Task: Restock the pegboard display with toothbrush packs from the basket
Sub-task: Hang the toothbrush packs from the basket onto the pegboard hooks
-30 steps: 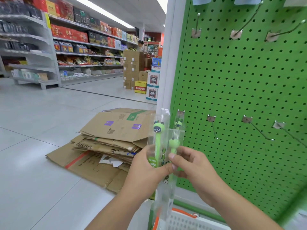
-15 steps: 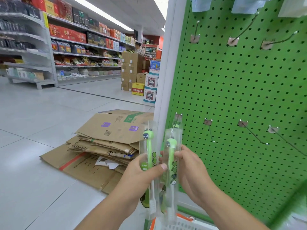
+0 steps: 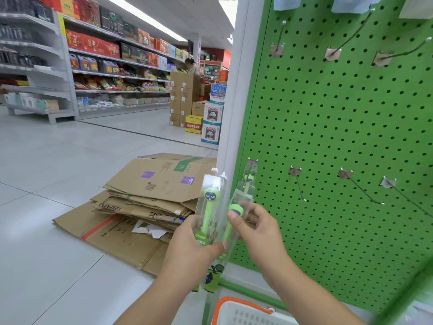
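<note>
Shelves (image 3: 98, 73) of boxed and bagged goods are running along the far left of the aisle, and a grey tile floor (image 3: 46, 172) is stretching toward the camera. Flattened cardboard (image 3: 145, 202) is lying in a loose stack on the floor, just left of the display's white post (image 3: 232, 102). Farther back, brown cartons (image 3: 185, 99) are standing stacked beside printed boxes.

Low in the middle, the left hand (image 3: 189, 252) is gripping a clear toothbrush pack (image 3: 209, 212), fingers behind it and thumb pressing across its lower front. The pack is standing nearly upright, with a green brush and a dark cartoon face at its top. Touching it on the right, a second pack (image 3: 234, 221) is tilting slightly, and the right hand (image 3: 260, 228) is pinching it near the brush head, thumb in front and fingers curled behind. Both packs are being held in front of the post, near the lower left corner of the pegboard (image 3: 339, 137).

A third pack (image 3: 249, 177) is hanging on the leftmost lower hook, just above the right hand. To its right, three lower hooks (image 3: 360, 188) are sticking out bare, and the hooks of an upper row (image 3: 346, 34) are reaching out above. At the bottom edge, a white basket (image 3: 246, 313) with an orange handle is sitting below the arms.
</note>
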